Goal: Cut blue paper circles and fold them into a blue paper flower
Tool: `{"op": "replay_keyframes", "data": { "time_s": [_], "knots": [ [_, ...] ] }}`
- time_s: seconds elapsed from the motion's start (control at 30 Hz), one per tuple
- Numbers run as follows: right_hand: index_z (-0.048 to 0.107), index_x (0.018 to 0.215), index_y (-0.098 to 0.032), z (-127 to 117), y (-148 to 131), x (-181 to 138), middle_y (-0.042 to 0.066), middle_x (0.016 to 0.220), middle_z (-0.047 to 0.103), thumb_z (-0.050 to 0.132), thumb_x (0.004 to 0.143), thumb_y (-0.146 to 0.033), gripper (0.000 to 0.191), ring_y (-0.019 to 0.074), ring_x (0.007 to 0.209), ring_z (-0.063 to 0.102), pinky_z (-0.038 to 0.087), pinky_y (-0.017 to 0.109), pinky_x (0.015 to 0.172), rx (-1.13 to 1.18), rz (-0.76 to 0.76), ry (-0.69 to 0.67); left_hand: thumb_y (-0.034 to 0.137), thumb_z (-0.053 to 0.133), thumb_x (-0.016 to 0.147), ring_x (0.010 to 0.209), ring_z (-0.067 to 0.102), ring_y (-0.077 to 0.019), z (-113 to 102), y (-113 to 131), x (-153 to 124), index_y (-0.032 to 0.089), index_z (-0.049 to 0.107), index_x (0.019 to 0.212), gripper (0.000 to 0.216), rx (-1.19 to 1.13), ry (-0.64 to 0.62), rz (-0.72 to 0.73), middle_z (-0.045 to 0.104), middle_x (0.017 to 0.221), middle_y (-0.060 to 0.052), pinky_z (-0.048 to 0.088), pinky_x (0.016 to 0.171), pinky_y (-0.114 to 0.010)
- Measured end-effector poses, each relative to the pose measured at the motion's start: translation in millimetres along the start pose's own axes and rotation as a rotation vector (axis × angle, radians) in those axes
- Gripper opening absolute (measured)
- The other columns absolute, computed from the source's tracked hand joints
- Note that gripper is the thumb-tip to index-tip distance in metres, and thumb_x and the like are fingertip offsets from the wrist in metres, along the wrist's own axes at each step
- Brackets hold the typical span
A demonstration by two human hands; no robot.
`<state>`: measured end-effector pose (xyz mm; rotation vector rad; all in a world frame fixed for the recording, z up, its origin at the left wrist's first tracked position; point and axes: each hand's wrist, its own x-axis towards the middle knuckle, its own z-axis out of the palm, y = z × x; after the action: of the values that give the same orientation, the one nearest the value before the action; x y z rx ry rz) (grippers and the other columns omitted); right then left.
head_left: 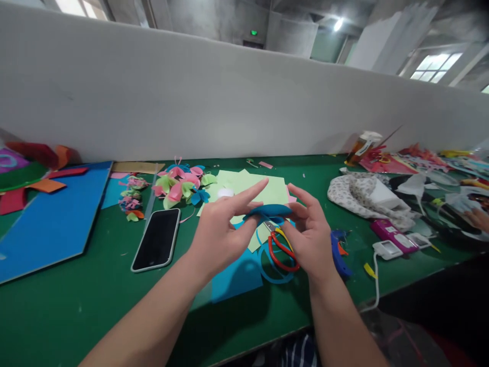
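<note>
Between my two hands, above the middle of the table, is a curved piece of blue paper [272,209]. My left hand [229,224] pinches its left side between thumb and fingers, the index finger stretched out. On the right side, my right hand [307,229] grips it with the thumb below and the fingers above. Scissors [281,252] with red and yellow handles lie just under the hands, their blades partly hidden by the paper. Beneath are a blue sheet [239,275], thin blue paper rings [273,278] and pale green sheets [263,182].
A phone [156,239] lies left of my arms, near a bunch of paper petals [179,184]. Farther left is a large blue board [57,219]. At right are a blue glue gun [340,252], a patterned cloth [353,191] and a purple power strip [393,235]. A white partition [229,102] stands behind.
</note>
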<state>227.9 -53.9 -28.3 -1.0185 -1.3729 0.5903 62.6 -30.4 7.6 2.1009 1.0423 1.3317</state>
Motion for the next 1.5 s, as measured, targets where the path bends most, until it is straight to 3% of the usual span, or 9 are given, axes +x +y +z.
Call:
{"op": "replay_keyframes", "data": {
  "time_s": [0.27, 0.57, 0.77, 0.9, 0.97, 1.07, 1.27, 1.5],
  "knots": [
    [0.049, 0.127, -0.039, -3.3, -1.3, -1.5, -0.002, 0.091, 0.064, 0.059, 0.082, -0.008, 0.055, 0.0135, 0.086, 0.063, 0.055, 0.028, 0.077, 0.031, -0.004, 0.009, 0.007, 0.061, 0.076, 0.086, 0.070, -0.0164, -0.7, 4.7, -2.3, 0.028, 0.051, 0.131, 0.059, 0.126, 0.081, 0.186, 0.075, 0.094, 0.000, 0.055, 0.086, -0.031],
    [0.048, 0.127, -0.040, -3.7, -3.5, -3.4, -0.003, 0.094, 0.063, 0.059, 0.081, -0.006, 0.058, 0.0119, 0.088, 0.062, 0.053, 0.026, 0.077, -0.045, -0.014, -0.002, 0.005, 0.062, 0.075, 0.075, 0.067, -0.0110, -0.8, 5.8, -2.4, 0.027, 0.051, 0.129, 0.060, 0.160, 0.109, 0.197, 0.073, 0.090, 0.001, 0.054, 0.062, -0.018],
    [0.054, 0.123, -0.037, -7.0, -1.8, -2.6, -0.002, 0.106, 0.065, 0.058, 0.082, -0.010, 0.049, 0.0134, 0.095, 0.062, 0.053, 0.027, 0.080, -0.096, -0.034, -0.091, 0.007, 0.059, 0.078, 0.081, 0.066, -0.0152, 1.0, 4.1, -1.2, 0.027, 0.050, 0.130, 0.057, 0.216, 0.060, 0.273, 0.072, 0.091, 0.000, 0.053, 0.080, -0.029],
    [0.067, 0.105, -0.032, -7.9, 4.4, 0.9, -0.002, 0.102, 0.070, 0.064, 0.081, -0.014, 0.030, 0.0148, 0.092, 0.065, 0.054, 0.029, 0.081, -0.049, -0.045, 0.061, 0.011, 0.064, 0.077, 0.093, 0.064, -0.0192, 1.1, 5.4, 0.0, 0.027, 0.051, 0.126, 0.053, 0.244, 0.154, 0.323, 0.068, 0.106, -0.005, 0.053, 0.081, -0.033],
    [0.069, 0.098, -0.029, -8.0, 6.9, 2.2, -0.002, 0.093, 0.073, 0.067, 0.079, -0.018, 0.023, 0.0159, 0.085, 0.067, 0.055, 0.030, 0.077, -0.016, -0.011, 0.138, 0.010, 0.066, 0.074, 0.090, 0.063, -0.0199, 3.3, 4.3, 0.7, 0.024, 0.060, 0.111, 0.040, 0.279, 0.251, 0.395, 0.067, 0.099, -0.006, 0.053, 0.078, -0.034],
    [0.071, 0.090, -0.026, -7.3, 7.4, 2.7, -0.001, 0.085, 0.074, 0.068, 0.078, -0.019, 0.015, 0.0168, 0.080, 0.068, 0.056, 0.031, 0.073, -0.002, 0.014, 0.190, 0.008, 0.069, 0.072, 0.080, 0.062, -0.0178, 9.6, 1.5, 0.8, 0.020, 0.064, 0.095, 0.026, 0.347, 0.270, 0.483, 0.065, 0.086, -0.005, 0.052, 0.072, -0.032],
    [0.072, 0.087, -0.026, -2.9, 3.9, -0.3, -0.002, 0.083, 0.074, 0.066, 0.078, -0.015, 0.015, 0.0165, 0.079, 0.069, 0.056, 0.029, 0.073, -0.082, -0.049, 0.239, 0.008, 0.066, 0.077, 0.078, 0.062, -0.0143, 20.4, 2.6, -4.5, 0.019, 0.062, 0.096, 0.023, 0.254, 0.223, 0.384, 0.067, 0.084, -0.002, 0.052, 0.073, -0.027],
    [0.071, 0.092, -0.026, -0.9, 3.8, -1.4, 0.000, 0.089, 0.075, 0.062, 0.082, -0.016, 0.017, 0.0175, 0.081, 0.070, 0.058, 0.031, 0.074, -0.268, -0.204, 0.147, 0.011, 0.063, 0.080, 0.079, 0.066, -0.0146, 21.4, 4.7, -5.1, 0.021, 0.063, 0.104, 0.026, 0.186, 0.202, 0.291, 0.072, 0.086, -0.002, 0.054, 0.067, -0.026]
  ]
}}
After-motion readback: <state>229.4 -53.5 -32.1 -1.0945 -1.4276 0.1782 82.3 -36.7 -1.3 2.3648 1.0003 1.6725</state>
